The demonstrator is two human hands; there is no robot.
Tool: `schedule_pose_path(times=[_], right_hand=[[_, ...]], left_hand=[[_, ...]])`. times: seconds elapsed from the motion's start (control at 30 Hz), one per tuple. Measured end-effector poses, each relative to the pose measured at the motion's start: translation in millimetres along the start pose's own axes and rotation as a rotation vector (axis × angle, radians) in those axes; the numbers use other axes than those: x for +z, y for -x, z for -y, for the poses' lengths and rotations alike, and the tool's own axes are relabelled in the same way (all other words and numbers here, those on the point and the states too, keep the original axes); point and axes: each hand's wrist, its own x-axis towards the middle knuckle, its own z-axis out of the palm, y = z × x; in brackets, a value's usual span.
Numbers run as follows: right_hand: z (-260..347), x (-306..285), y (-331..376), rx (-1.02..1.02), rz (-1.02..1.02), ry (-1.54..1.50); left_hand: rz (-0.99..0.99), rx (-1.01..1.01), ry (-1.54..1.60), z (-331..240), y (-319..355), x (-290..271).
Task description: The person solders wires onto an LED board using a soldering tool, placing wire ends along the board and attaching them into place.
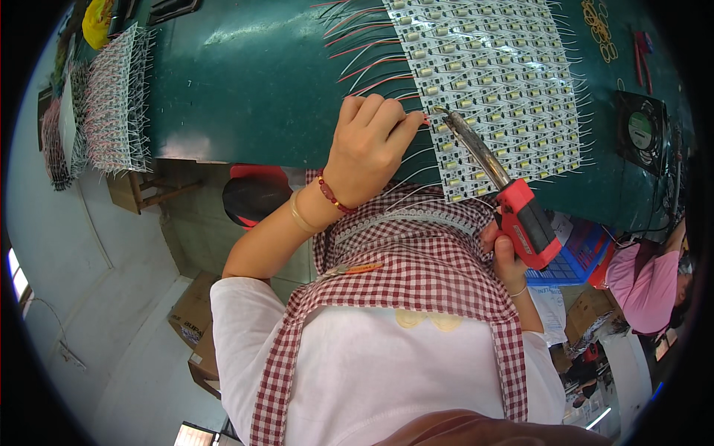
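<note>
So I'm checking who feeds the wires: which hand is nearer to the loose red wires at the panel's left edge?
Left. The left hand sits just below the red wires, fingertips at the panel of LED strips. The right hand is farther down, holding the red soldering iron.

Most open room is the bare green desk (245, 82) left of the big sheet of little circuit boards (494, 74). Loose red and white wires (372, 63) fan off that sheet's left edge and clutter the way in. Another wired bundle (111, 100) blocks the desk's left edge, and a small black fan (641, 130) sits by the right edge.
</note>
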Motion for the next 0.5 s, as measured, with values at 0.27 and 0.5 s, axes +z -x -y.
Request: schedule_pose_path(times=[0.27, 0.5], right_hand=[[-30.6, -7.4, 9.9, -0.007, 0.01, 0.212], [2.1, 3.0, -1.8, 0.012, -0.017, -0.055]], left_hand=[[0.005, -0.006, -0.012, 0.3, 1.0, -0.8], [0.008, 0.006, -0.024, 1.1, 1.3, 0.4]])
